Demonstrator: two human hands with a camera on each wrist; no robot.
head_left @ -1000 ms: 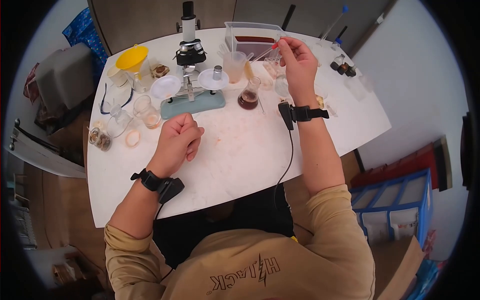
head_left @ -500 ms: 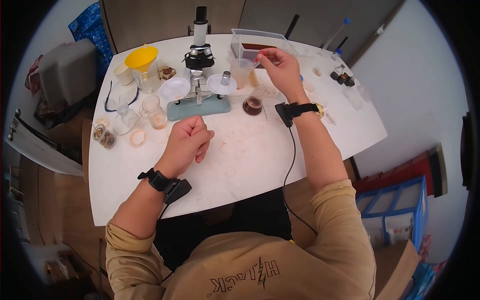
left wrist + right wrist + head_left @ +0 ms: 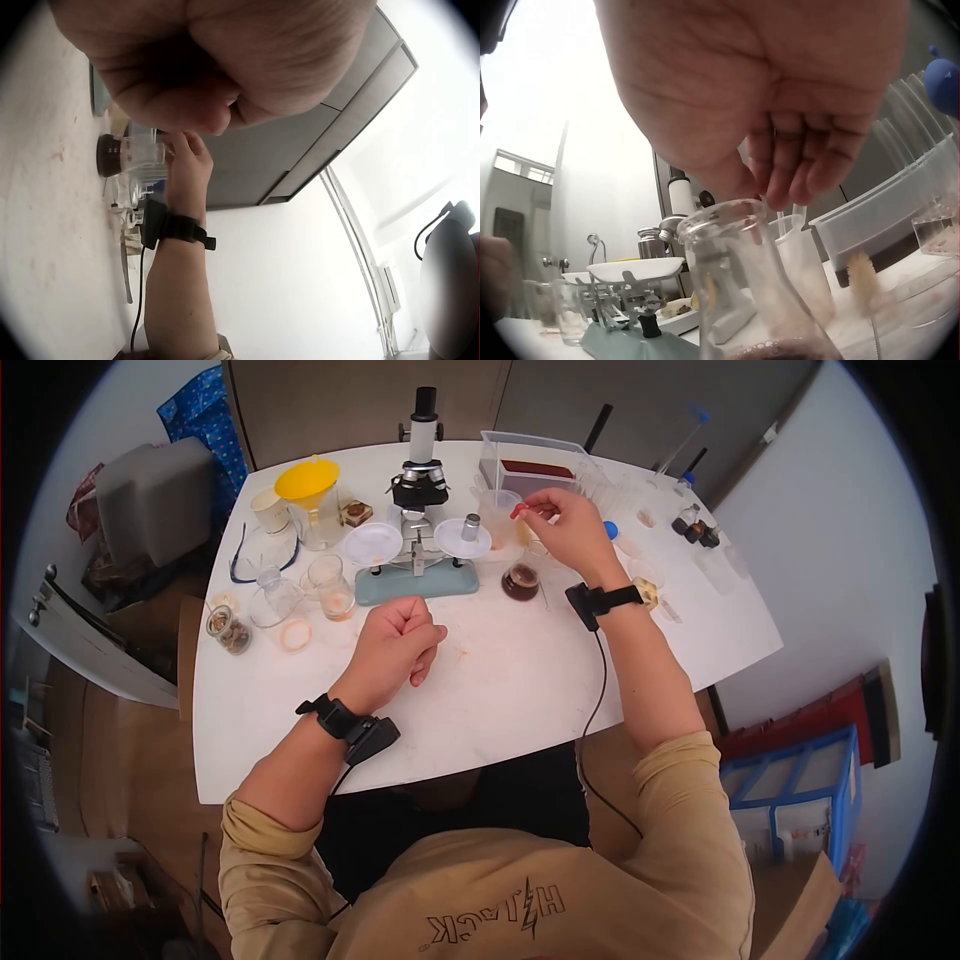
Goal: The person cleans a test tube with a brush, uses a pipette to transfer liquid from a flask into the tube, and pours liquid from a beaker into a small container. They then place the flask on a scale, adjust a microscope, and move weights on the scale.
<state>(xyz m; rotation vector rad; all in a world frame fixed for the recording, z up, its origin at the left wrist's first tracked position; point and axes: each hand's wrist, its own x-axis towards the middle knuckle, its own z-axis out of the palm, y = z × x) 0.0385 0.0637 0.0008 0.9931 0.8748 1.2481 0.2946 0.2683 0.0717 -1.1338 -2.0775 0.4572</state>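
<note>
My right hand (image 3: 572,532) pinches a dropper by its red bulb (image 3: 518,511) between thumb and fingertips, near a cloudy plastic beaker (image 3: 493,520). In the right wrist view the hand (image 3: 780,112) hangs behind the rim of a conical flask (image 3: 724,225), and the dropper's stem is mostly hidden. That flask (image 3: 520,584) holds dark brown liquid and stands below the right hand. My left hand (image 3: 395,650) is held in a loose fist over the table's front half, with nothing visible in it. In the left wrist view its curled fingers (image 3: 210,67) fill the top.
A balance (image 3: 415,584) carries a metal weight (image 3: 470,527) on its right pan, before a microscope (image 3: 422,460). At left stand a yellow funnel (image 3: 307,480), safety glasses (image 3: 264,556), glass beakers and a jar (image 3: 229,630). A clear bin (image 3: 545,465) and small bottles (image 3: 694,528) stand at the back right.
My right hand has moved left with the dropper, from beside the clear bin to near the plastic beaker. The head view has shifted slightly; my left hand keeps its loose fist.
</note>
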